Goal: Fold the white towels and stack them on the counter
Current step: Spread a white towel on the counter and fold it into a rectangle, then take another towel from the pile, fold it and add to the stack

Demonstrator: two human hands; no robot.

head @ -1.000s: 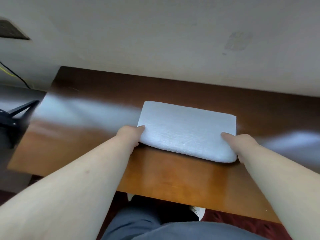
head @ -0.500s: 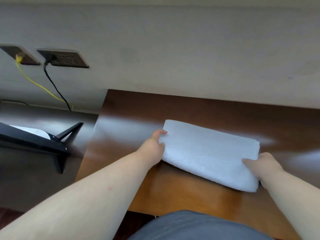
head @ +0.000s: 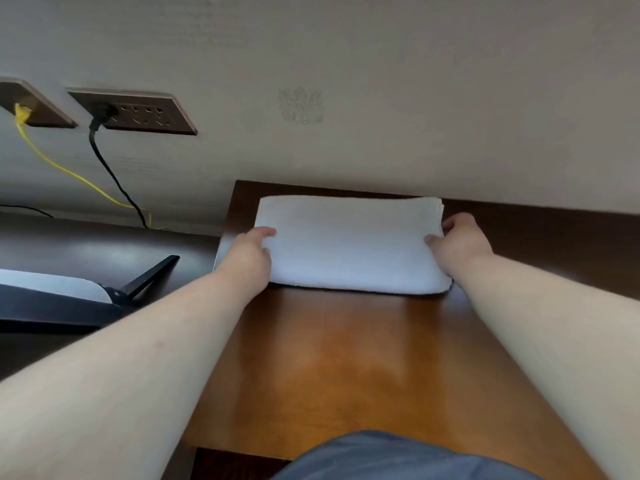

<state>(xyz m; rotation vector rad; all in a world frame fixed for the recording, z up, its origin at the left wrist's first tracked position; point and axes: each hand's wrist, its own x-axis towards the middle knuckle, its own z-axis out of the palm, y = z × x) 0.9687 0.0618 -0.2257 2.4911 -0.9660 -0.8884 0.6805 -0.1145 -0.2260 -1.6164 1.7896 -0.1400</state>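
A folded white towel (head: 349, 242) lies flat on the brown wooden counter (head: 346, 368), its far edge close to the wall. My left hand (head: 247, 258) grips the towel's left end, thumb on top and fingers under the edge. My right hand (head: 460, 245) holds the right end the same way, fingers curled around the side. The towel's layered edges show at its far right corner.
A beige wall (head: 381, 98) rises directly behind the counter. Two dark socket plates (head: 135, 112) sit on it at left, with a black cable (head: 110, 174) and a yellow cable (head: 65, 171) hanging down. A black stand (head: 138, 285) rests on the lower dark surface at left.
Both hands have carried the folded towel away from the counter's front edge to the back, against the wall. The view has shifted so the sockets show more fully.
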